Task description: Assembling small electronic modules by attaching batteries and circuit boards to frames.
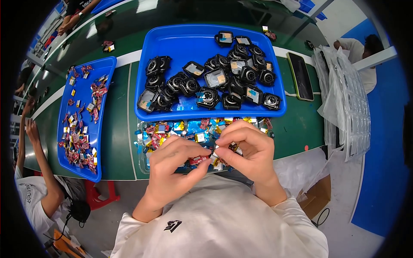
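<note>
Close to my body, my left hand pinches a small red circuit board between thumb and fingers. Opposite it, my right hand has thumb and forefinger pinched at the board's right end, by a small whitish piece; my fingertips hide most of that piece. Beneath both hands lies a clear plastic tray heaped with red boards, silver-and-yellow batteries and blue film. Just beyond stands a blue tray holding many black smartwatch cases, some face up and others showing round backs.
At the left, another blue tray carries loose red boards and batteries. A phone in a green case lies right of the large tray, near stacked clear plastic blister trays. Other people sit at the left and far right.
</note>
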Demonstrator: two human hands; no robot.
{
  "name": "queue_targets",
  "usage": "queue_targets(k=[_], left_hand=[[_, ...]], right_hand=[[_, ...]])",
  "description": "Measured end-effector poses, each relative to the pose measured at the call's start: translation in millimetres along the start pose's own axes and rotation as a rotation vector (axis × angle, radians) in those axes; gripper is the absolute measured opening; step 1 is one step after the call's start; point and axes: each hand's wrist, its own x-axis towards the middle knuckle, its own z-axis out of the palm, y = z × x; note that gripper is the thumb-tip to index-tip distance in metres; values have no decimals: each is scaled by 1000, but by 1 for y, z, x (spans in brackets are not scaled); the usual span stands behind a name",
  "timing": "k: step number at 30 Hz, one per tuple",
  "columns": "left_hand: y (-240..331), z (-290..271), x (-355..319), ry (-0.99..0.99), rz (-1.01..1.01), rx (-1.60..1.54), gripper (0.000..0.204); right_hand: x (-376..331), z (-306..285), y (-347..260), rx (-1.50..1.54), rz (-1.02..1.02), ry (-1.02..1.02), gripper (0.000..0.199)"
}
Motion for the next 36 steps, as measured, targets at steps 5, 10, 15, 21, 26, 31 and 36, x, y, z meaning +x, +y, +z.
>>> queue_targets(k=[5,10,15,21,26,31,36], left_hand=[[3,8,1,68,-69,22,22],[-10,8,-3,19,104,63,27],[-5,4,-10,-14,-465,-705,12],[-4,5,-9,18,-470,-739,7],[-1,7,-8,42,-500,-755,7],[-3,8,-8,36,-515,-776,7],[-12,5,-10,-108,-428,-910,4]], right_hand=[[1,-1,0,-101,-102,27,19],[2,-5,-1,-143,-115,6,19],[3,-8,-2,-134,-231,-71,19],[0,-1,-4,74,-128,-80,24],[-2,0,-1,309,-29,-67,21],[-1,3,0,417,2,-58,20],[0,2,4,343,-46,-37,20]])
